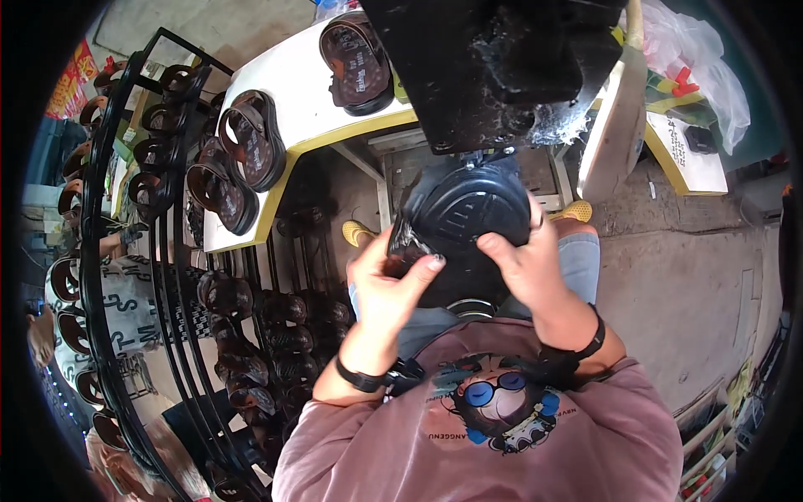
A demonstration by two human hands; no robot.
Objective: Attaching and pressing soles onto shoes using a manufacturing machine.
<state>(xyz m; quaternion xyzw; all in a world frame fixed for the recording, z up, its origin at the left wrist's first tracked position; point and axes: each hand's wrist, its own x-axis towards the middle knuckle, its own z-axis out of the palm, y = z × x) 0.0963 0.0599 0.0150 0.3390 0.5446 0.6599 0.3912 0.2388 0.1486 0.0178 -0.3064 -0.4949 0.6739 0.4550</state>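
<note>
Both hands grip a black sandal [473, 209] beneath the black machine head [502, 75]. Its rounded, ridged surface faces up, and its far edge lies at small metal parts [488, 156] under the head. My left hand [389, 280] is closed on its left side, thumb on top, beside a bit of brown lining and some pale thread-like strands. On the right side, my right hand [523, 259] holds the edge, with its thumb pressed on top and its other fingers mostly hidden behind. Under the sandal, a dark machine part with a metal ring [471, 308] shows between my legs.
A white table with a yellow edge [288, 109] carries several brown sandals [358, 67] at the far left. A black rack [100, 276] full of sandals stands along my left. Plastic bags [698, 67] lie at the far right, above a second yellow-edged tabletop [698, 171].
</note>
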